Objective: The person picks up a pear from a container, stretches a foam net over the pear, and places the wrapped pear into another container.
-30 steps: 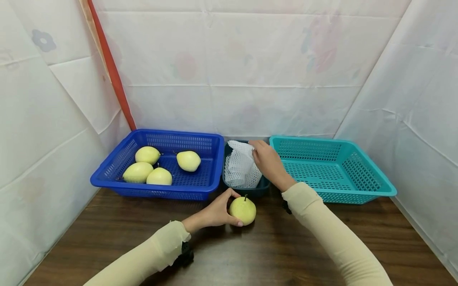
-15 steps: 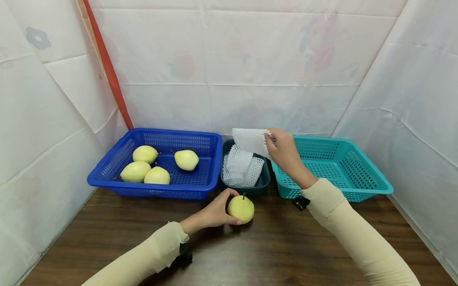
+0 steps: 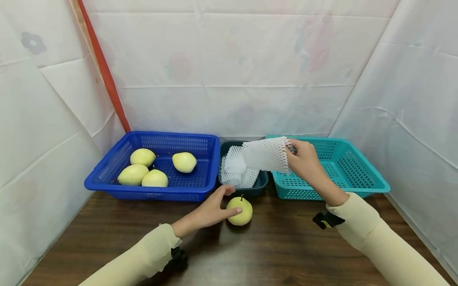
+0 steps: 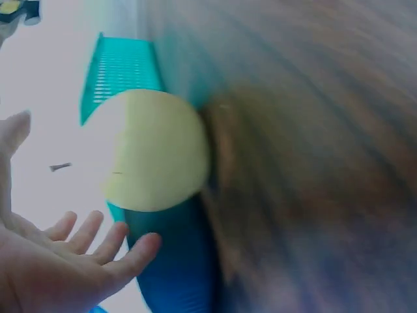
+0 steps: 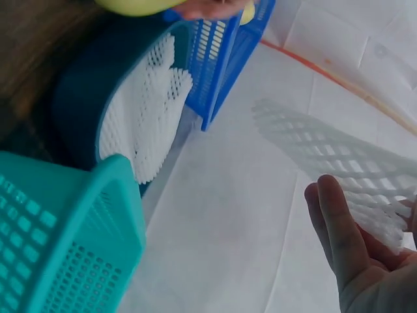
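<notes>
Nearest are two cream sleeves point(image 3: 386, 234), each with a dark device at the cuff, reaching over a dark wood-grain table point(image 3: 286, 254). The left hand point(image 3: 211, 208) is released: its fingers are extended just beside a yellow-green pear point(image 3: 244, 217) resting stem up on the table. In the head view the thumb crosses in front of the fruit, while the left wrist view shows a gap between fingers and skin.

Just past that pear stands a small dark teal bin point(image 3: 250, 192) with white foam nets point(image 3: 234, 167) piled inside. Above its right part, the right hand point(image 3: 304, 159) pinches one end of a white foam fruit net point(image 3: 264, 154), held sideways in the air.

To the bin's left, a blue perforated basket point(image 3: 150, 193) holds four paler pears point(image 3: 184, 162), three clustered and one apart. To its right is a turquoise perforated basket point(image 3: 372, 189), partly behind the right hand. At the back hang white printed sheets point(image 3: 250, 47), with a red strip point(image 3: 105, 71) slanting down toward the blue basket.
</notes>
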`<control>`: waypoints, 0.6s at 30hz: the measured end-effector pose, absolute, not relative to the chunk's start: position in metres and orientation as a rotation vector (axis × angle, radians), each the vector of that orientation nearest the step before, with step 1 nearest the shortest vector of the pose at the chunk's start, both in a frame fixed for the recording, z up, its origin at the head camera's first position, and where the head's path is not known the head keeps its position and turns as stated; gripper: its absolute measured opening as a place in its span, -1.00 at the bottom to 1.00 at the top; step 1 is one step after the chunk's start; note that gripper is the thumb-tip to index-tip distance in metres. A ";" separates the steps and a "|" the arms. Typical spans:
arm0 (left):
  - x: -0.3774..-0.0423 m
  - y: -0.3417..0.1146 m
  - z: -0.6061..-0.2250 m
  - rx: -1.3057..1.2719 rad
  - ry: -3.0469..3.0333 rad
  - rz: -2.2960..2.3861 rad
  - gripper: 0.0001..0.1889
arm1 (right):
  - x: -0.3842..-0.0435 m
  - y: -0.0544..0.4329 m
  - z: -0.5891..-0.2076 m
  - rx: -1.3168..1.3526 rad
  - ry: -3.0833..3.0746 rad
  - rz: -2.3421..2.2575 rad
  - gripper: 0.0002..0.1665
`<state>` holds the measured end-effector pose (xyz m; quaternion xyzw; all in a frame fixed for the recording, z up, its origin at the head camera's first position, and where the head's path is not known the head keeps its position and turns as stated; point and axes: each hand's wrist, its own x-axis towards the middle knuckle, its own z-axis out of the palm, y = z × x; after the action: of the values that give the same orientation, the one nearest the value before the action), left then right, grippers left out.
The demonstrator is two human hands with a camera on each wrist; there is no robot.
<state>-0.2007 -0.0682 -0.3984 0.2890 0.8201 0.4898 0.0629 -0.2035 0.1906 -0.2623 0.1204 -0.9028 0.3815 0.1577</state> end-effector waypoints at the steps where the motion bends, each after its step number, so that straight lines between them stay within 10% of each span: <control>1: -0.200 -0.068 -0.393 0.872 2.465 1.518 -0.38 | -0.201 0.192 -0.263 0.340 -2.597 1.103 -0.67; 18: -0.205 -0.050 -0.358 0.540 2.276 1.973 -0.68 | -0.176 0.186 -0.286 0.380 -2.624 1.406 -0.69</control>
<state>-0.2051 -0.0498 -0.3576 0.1762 0.7431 0.6442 0.0410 -0.1760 0.1860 -0.2858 0.1263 -0.8723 0.4672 0.0701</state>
